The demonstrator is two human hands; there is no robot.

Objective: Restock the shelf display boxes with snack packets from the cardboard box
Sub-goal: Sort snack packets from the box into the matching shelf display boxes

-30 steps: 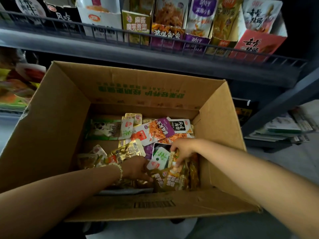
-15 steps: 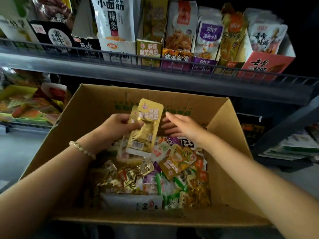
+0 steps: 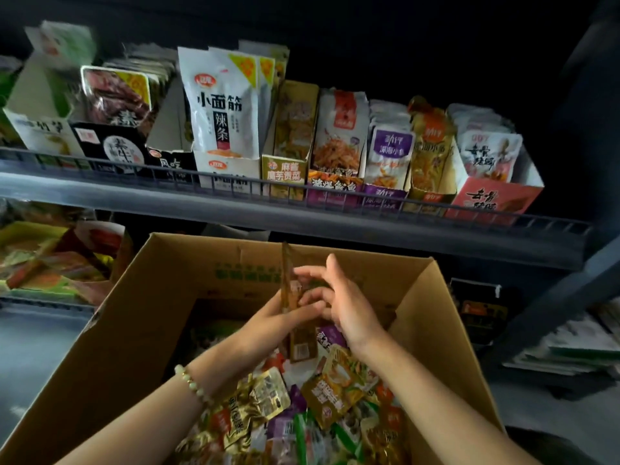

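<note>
Above the box [image 3: 167, 280], the left hand [image 3: 278, 318] grips upright packets [image 3: 302, 345]; the right hand [image 3: 350, 305] steadies them, fingers straight. Risk: the stack (held edge-on) may fan and drop.

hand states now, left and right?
Left hand: holding gold snack packets upright.
Right hand: open, touching those packets.

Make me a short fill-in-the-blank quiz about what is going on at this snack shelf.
1. The bead bracelet is on the ____ wrist.
2. The left hand grips gold packets, the right hand touching them, above a box made of ____.
3. The red display box stands at the ____ end of the shelf.

Missing words: left; cardboard; right.
</note>
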